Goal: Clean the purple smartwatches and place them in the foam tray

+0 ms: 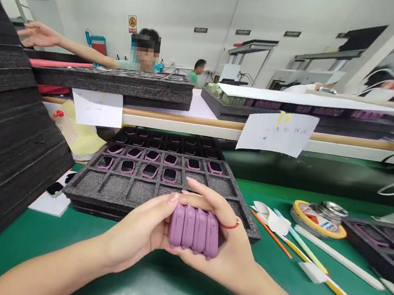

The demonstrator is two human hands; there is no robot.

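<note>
- Right at the bottom of your view, your left hand (138,233) and your right hand (229,252) close around four purple watch bodies (193,231), stood on edge in a tight row.
- Both hands are gripping: your left wraps one end of the row, while your right cups the other with its fingers curling over the top. That squeeze from both sides looks like what keeps the four from fanning apart.
- Just past your fingertips lies a black foam tray (113,190); your hands sit over its near side, though you can't tell from here whether they touch it.
- Purple-framed watches (149,170) rest in that tray, dark faces up, one to a cell. The foam walls seem there to keep the pieces from rubbing together.
- Off to your left rises a tall stack of foam trays (10,120), probably kept there so a fresh one is within easy reach.
- On your right, the green table (18,259) carries slim white and yellow sticks (325,273) beside a roll of yellow tape (318,224), all laid close to your working side.
- Further right, another foam tray (378,246) holds more purple pieces.
- Across the way, paper notes (278,132) hang from a shelf edge, likely as labels, and a co-worker's arm (69,45) stretches out over the far trays.
</note>
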